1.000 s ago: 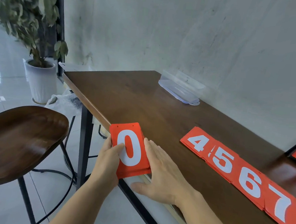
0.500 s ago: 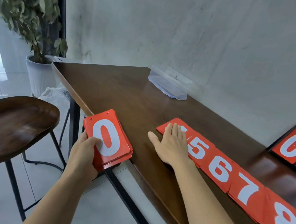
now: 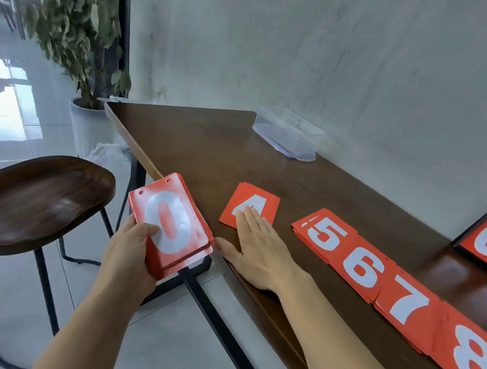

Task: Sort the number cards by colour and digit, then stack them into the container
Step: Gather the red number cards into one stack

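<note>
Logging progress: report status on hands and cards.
Left hand grips the 0 stack. Right hand flat on the 4 pile. Nothing seen blocking the container.

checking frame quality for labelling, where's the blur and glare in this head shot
Head view: the 0 stack in the left hand is motion-smeared; window glare whitens the floor; the 5 card reads clearly; the right hand looks sharp.

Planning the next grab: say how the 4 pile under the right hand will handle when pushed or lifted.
The 4 pile probably slides easily: the table looks glossy. Its edges look staggered, so it may fan apart. Lying flat, it seems awkward to pinch up.
</note>
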Motion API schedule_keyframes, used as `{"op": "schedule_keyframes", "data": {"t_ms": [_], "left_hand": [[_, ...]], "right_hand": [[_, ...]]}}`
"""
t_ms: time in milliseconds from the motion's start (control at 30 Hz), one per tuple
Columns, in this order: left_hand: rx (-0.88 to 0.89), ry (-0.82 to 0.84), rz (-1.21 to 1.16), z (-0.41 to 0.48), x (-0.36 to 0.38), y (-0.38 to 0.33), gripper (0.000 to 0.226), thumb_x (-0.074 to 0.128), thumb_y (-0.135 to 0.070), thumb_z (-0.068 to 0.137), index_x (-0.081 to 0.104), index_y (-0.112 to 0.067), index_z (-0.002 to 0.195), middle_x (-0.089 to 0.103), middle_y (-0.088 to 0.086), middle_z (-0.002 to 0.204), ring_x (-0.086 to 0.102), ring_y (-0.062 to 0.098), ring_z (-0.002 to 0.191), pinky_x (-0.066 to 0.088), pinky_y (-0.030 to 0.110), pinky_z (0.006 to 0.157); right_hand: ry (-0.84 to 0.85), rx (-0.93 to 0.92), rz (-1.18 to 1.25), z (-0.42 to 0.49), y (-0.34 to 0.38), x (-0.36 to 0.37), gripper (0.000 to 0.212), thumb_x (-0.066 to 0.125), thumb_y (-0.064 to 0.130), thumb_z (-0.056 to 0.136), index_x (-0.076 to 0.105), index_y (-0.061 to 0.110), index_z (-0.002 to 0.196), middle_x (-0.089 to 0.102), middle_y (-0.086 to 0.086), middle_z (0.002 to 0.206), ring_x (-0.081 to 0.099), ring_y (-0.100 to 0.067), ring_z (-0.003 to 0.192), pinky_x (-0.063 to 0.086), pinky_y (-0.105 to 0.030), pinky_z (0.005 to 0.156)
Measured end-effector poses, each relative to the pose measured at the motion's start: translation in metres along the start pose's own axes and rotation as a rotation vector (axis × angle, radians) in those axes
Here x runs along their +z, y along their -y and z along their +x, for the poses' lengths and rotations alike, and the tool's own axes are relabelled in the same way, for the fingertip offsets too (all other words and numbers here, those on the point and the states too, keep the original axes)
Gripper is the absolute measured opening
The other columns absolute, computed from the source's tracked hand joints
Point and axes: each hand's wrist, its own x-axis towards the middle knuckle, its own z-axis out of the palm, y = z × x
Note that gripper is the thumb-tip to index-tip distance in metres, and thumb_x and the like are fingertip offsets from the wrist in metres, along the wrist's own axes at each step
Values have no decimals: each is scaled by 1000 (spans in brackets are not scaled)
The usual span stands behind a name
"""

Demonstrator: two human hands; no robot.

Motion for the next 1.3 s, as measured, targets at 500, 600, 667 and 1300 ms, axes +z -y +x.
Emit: {"op": "schedule_keyframes", "data": {"t_ms": [500,600,667,1300], "left_hand": [[-92,61,77,8,24,-1,26,46,-7,98,50,-22,119,65,2,94,65,26,82,56,33,48],[-104,63,129,9,25,8,24,50,-12,99,48,-23,119,65,3,101,64,28,86,57,40,62],[-102,76,141,9,27,13,25,49,-13,99,48,-25,121,64,1,99,64,28,88,58,42,66],[-118,115,145,4,27,12,30,49,-15,99,49,-27,126,65,3,102,65,30,90,55,36,58]], "right_hand": [[-92,248,345,-68,-3,-12,77,18,77,86,11,38,152,6,20,159,-2,2,144,4,-29,117],[-3,309,420,-62,-2,-9,80,19,73,84,2,36,153,1,15,161,-4,-8,148,4,-34,118],[-11,292,456,-58,2,-8,77,21,70,87,1,35,153,1,15,161,-4,-8,148,2,-34,118],[-68,109,580,-51,25,-8,73,32,59,90,6,36,154,10,26,154,-3,17,138,-3,-17,108]]}}
